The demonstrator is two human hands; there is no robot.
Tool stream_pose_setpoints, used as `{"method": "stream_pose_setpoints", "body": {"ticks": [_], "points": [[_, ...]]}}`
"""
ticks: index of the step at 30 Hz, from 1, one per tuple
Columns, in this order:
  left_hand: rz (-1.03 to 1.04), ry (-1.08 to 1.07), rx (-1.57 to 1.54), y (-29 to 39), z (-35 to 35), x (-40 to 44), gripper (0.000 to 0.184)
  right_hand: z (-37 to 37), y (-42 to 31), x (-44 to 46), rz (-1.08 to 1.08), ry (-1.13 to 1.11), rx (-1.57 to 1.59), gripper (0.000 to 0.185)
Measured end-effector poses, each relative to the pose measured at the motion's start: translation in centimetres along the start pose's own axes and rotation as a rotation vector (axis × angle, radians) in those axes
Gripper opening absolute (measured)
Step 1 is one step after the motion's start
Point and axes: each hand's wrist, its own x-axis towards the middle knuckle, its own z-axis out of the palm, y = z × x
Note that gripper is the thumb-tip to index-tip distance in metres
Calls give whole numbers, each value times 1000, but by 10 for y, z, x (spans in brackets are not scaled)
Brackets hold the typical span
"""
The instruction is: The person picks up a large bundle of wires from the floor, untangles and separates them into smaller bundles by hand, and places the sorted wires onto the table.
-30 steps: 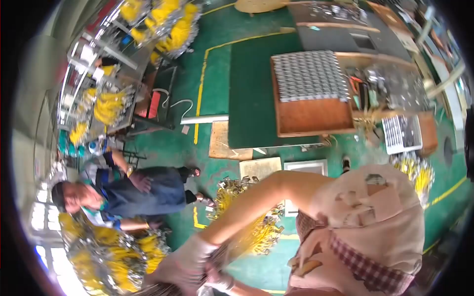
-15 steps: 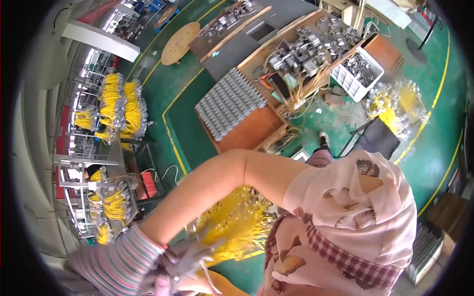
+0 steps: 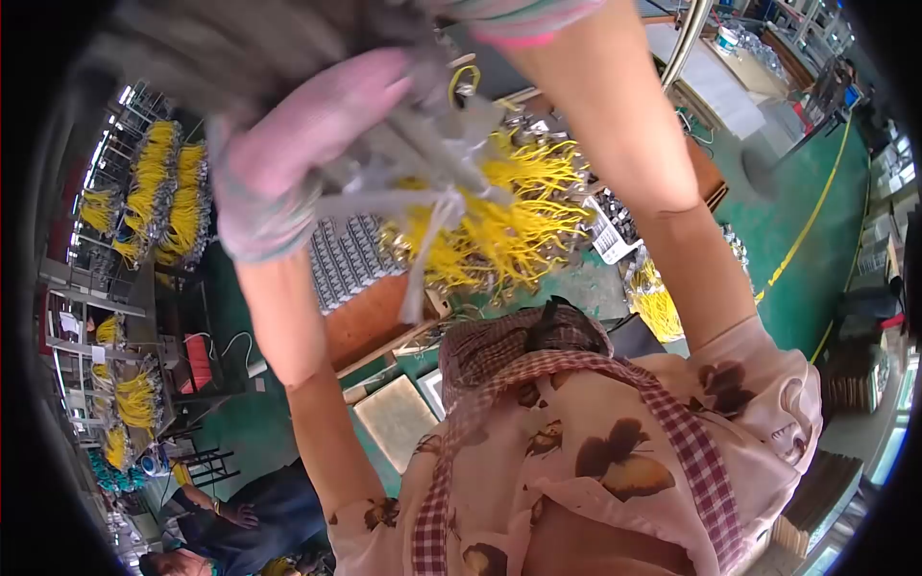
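A bundle of yellow cables [image 3: 509, 221] hangs in front of me, its many ends fanned out. Pale translucent plastic strips [image 3: 437, 206] are knotted around its near side. My left hand [image 3: 322, 125], in a pink knitted glove with a striped cuff, is raised at the upper left and closed around the greyish upper part of the bundle; motion smears the fingers. My right hand [image 3: 538, 17] is raised at the top edge, where only the striped glove cuff shows and the fingers are out of frame. A large dark blurred shape [image 3: 259, 48] fills the top left.
Behind the bundle, a workbench [image 3: 370, 317] carries rows of metal parts. A white crate [image 3: 612, 235] of parts and more yellow cables [image 3: 655, 302] are to the right. Cable bundles hang on racks [image 3: 154, 192] at left. Another person [image 3: 254, 514] is at lower left.
Both arms have swung from the lower left up to the top of the view, carrying the yellow cable bundle along. My view has turned, and another person now shows at lower left.
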Motion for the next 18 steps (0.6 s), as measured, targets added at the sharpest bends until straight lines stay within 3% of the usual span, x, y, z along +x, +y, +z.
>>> {"method": "stream_pose_setpoints", "body": {"ticks": [1, 5, 6, 7, 8, 9, 10, 11, 12, 14, 18], "points": [[10, 2, -9, -12, 13, 20, 23, -22, -2, 7, -26, 9, -40, 31], [-263, 82, -539, -76, 67, 93, 29, -116, -10, 30, -109, 18, -208, 31], [-100, -125, -961, -79, 93, 120, 36, -139, -12, 35, -121, 12, -245, 31], [-55, -153, -1003, -90, 106, 132, 31, -157, -15, 36, -138, -7, -283, 31], [159, -190, -1138, -110, 128, 152, 26, -181, -17, 37, -148, -26, -311, 31], [103, -427, -1191, -122, 126, 165, 24, -213, -21, 40, -156, -69, -344, 31], [110, -295, -1210, -141, 155, 177, 23, -243, -19, 41, -198, -234, -426, 30], [306, -351, -1084, -157, 160, 191, 31, -261, -20, 40, -30, -162, -460, 34], [325, -229, -829, -173, 180, 197, 15, -279, -16, 32, -35, -40, -507, 43], [332, -74, -483, -199, 208, 212, 10, -312, -15, 34, -50, 21, -562, 43], [280, -112, -485, -253, 244, 246, 12, -363, -3, 23, -15, 85, -575, 45]]}}
